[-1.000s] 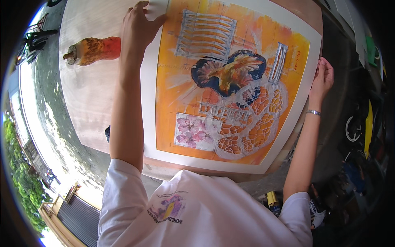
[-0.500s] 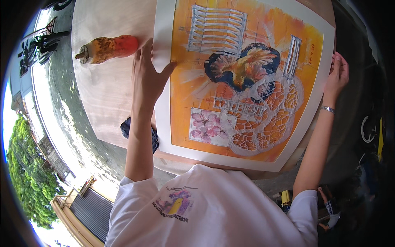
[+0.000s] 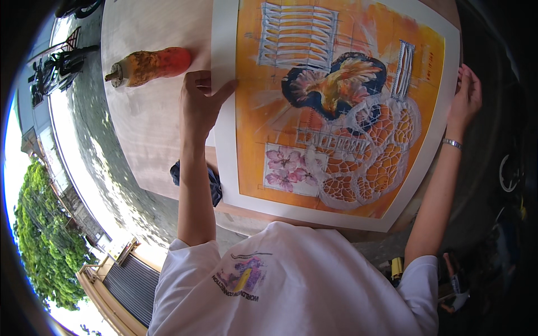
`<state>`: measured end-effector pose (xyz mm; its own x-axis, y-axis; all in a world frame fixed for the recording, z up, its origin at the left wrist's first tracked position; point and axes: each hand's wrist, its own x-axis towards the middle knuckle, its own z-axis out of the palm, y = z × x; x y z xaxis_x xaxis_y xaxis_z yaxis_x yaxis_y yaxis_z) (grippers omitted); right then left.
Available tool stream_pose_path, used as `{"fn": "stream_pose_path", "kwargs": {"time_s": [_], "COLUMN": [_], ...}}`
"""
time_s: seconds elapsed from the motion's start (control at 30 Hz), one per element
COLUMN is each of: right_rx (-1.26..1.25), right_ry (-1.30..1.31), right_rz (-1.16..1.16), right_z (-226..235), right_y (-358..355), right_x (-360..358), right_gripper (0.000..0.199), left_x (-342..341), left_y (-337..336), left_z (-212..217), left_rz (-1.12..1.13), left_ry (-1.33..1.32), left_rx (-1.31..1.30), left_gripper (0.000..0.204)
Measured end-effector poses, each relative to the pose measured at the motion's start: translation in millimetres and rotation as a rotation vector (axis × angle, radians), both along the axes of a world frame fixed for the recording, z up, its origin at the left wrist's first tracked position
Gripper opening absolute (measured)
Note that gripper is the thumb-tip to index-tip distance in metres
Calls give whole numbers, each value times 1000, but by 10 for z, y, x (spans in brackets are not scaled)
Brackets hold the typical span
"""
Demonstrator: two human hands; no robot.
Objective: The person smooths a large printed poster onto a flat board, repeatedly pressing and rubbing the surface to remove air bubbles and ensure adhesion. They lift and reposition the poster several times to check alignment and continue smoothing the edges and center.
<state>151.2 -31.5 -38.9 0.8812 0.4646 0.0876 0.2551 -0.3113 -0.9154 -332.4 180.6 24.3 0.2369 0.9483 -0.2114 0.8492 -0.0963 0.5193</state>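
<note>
A large mixed-media artwork [image 3: 263,120] in a white mat lies before me, with an orange ground, a bird-like figure, lace-like cut-outs and a pink flower panel. My left hand [image 3: 199,106] grips the mat's left edge, thumb on top and fingers curled at the side. At the right edge, my right hand [image 3: 465,96] is closed against the mat; its fingertips are partly hidden. Left of the artwork, a bottle-shaped object [image 3: 151,66], red at one end and mottled yellow-brown, lies on its side, apart from my left hand.
The artwork rests on a pale wooden table [image 3: 151,129]. A dark bundled cloth [image 3: 214,187] sits at its near edge, beside my left forearm. Motorcycles [image 3: 59,67] stand on the ground at far left. A person [image 3: 457,280] is at lower right.
My left hand's fingers, stretched out before, have curled in at the mat's edge. The whole picture has shifted slightly. My right hand stays at the right edge.
</note>
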Motion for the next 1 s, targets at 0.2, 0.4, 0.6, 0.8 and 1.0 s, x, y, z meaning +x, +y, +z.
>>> {"fn": "stream_pose_path", "kwargs": {"time_s": [0.2, 0.4, 0.6, 0.8, 1.0], "right_rx": [21, 35, 31, -34, -83], "right_ry": [20, 27, 0, -42, -47], "right_rz": [3, 1, -3, -8, -41], "right_z": [-36, -64, -49, 1, 43], "right_y": [-27, -11, -31, -2, 18], "right_x": [42, 51, 47, 8, -31], "right_gripper": [33, 32, 31, 34, 33], "left_x": [206, 279, 47, -294, -205], "left_y": [-18, -104, -453, -935, -881], "left_z": [225, 249, 349, 394, 441], "left_rz": [-141, -247, -177, -151, -144], "left_ry": [181, 322, 207, 312, 305], "left_rx": [79, 182, 67, -29, -47], "left_gripper": [69, 72, 77, 75, 64]}}
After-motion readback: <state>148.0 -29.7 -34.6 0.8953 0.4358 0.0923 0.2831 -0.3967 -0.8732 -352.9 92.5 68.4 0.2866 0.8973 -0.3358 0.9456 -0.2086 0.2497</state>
